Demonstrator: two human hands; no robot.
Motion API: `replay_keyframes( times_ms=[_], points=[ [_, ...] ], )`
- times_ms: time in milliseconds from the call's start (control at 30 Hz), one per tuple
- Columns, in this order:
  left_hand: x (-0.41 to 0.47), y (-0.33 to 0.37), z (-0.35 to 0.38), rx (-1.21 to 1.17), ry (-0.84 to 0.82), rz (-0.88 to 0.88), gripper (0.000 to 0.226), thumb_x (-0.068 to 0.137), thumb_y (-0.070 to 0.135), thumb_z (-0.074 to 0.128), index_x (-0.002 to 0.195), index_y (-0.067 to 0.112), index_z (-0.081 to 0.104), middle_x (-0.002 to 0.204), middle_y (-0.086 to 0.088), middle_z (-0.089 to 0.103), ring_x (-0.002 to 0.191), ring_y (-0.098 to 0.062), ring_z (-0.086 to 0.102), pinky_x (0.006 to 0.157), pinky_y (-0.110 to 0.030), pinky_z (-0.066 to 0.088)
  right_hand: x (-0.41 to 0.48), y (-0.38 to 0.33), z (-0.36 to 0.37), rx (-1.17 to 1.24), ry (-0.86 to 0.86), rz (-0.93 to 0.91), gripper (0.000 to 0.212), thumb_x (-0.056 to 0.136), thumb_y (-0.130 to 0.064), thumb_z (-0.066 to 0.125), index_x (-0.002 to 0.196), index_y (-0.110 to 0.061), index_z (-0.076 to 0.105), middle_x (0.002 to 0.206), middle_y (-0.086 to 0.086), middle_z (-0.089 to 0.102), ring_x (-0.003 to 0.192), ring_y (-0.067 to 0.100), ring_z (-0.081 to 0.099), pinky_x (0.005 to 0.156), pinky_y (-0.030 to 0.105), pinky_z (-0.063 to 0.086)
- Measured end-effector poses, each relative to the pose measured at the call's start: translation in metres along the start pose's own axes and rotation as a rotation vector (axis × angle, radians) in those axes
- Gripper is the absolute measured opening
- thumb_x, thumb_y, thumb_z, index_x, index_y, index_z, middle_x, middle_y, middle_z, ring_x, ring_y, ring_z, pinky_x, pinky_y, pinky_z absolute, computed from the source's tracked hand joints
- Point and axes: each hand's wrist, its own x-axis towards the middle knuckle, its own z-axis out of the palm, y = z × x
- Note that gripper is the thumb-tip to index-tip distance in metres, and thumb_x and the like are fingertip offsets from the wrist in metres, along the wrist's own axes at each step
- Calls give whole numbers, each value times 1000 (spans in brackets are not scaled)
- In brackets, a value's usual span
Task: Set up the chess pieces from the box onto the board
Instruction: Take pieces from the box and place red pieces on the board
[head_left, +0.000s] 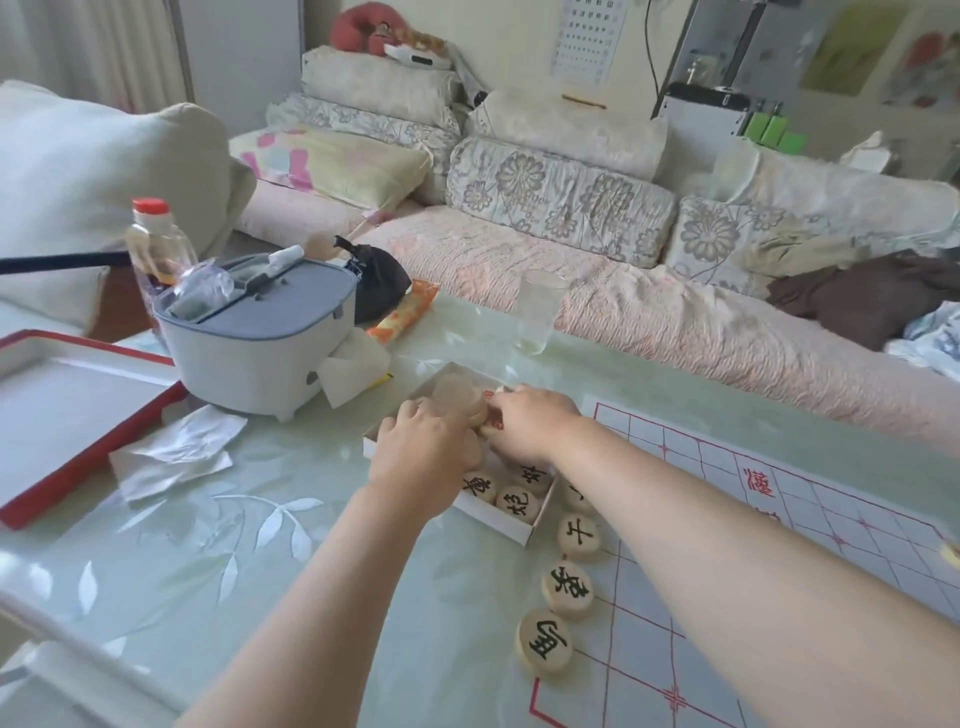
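A shallow white box (511, 525) sits on the table left of the paper chess board (810, 525) with red grid lines. Round wooden pieces with black characters (517, 504) lie in the box's near end. Both hands reach into the box. My left hand (421, 457) is curled over the pieces in the middle, and a blurred wooden piece (460, 397) shows at its fingertips. My right hand (524, 423) pinches pieces with red characters at the far end. Three black-character pieces (567, 587) stand in a line along the board's left edge.
A grey and white lidded container (260, 338) stands left of the box, with crumpled tissue (171, 452) and a red-rimmed tray (67, 415) beyond it. A drinking glass (537, 312) and a red-capped bottle (156, 244) stand further back. A sofa with cushions runs behind the table.
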Motion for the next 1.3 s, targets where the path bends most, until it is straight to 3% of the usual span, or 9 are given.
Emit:
replay_keyframes(
  times_ms=[333, 433, 533, 600, 667, 900, 1000, 1133, 1300],
  points=[
    [-1, 12, -7, -69, 47, -16, 49, 92, 30, 47, 140, 29, 38, 134, -3, 47, 124, -27, 39, 99, -37, 31, -17, 15, -14, 347, 34, -9, 40, 75, -32, 76, 104, -24, 51, 109, 0, 55, 93, 19, 55, 72, 30, 42],
    [4, 23, -13, -374, 66, -61, 51, 93, 32, 49, 142, 31, 38, 134, -3, 51, 121, -25, 47, 95, -37, 38, -28, 21, -27, 573, 78, -52, 44, 74, -27, 82, 111, -26, 58, 102, -6, 62, 82, 9, 59, 63, 19, 43],
    [7, 33, -19, -759, 44, -131, 47, 94, 31, 55, 139, 30, 44, 113, 1, 65, 95, -16, 65, 70, -26, 45, -37, 23, -37, 668, 156, -104, 44, 76, -20, 79, 117, -27, 64, 101, -14, 62, 71, -5, 55, 60, 4, 38],
    [7, 36, -21, -1012, 47, -202, 42, 93, 25, 59, 134, 26, 51, 94, -2, 72, 74, -14, 71, 59, -28, 51, -40, 25, -40, 632, 198, -135, 48, 78, -21, 78, 123, -26, 64, 106, -13, 63, 74, -3, 58, 65, 4, 38],
    [8, 36, -22, -1189, 43, -293, 39, 90, 15, 61, 128, 22, 56, 91, -6, 72, 68, -16, 71, 65, -35, 57, -41, 28, -42, 611, 190, -133, 60, 79, -25, 80, 134, -26, 58, 111, -12, 63, 80, 5, 59, 75, 13, 41],
    [8, 23, -21, -1215, -42, -449, 45, 86, 2, 57, 125, 25, 59, 102, -7, 66, 66, -14, 61, 49, -22, 47, -38, 51, -27, 196, -15, -49, 47, 91, -11, 56, 135, -29, 58, 132, -5, 61, 119, 16, 57, 99, 31, 46],
    [9, 18, -23, -1265, -96, -466, 51, 83, -1, 64, 129, 21, 57, 103, -10, 65, 72, -17, 61, 47, -21, 44, -36, 49, -13, 121, -65, -86, 59, 87, -2, 52, 136, -33, 56, 130, -5, 55, 119, 18, 56, 95, 36, 49],
    [10, 19, -23, -1310, -118, -456, 62, 76, 4, 77, 132, 14, 51, 96, -5, 63, 73, -12, 57, 54, -23, 44, -26, 42, -12, -30, -76, -105, 57, 86, -14, 66, 137, -36, 54, 112, -4, 44, 106, 22, 59, 80, 34, 51],
    [11, 24, -19, -1234, -80, -397, 57, 75, 10, 79, 126, 16, 55, 100, 0, 67, 79, -11, 60, 55, -22, 44, -17, 31, -6, -132, -105, -97, 50, 87, -9, 65, 133, -29, 59, 123, 5, 46, 105, 26, 59, 77, 33, 49]
  ],
)
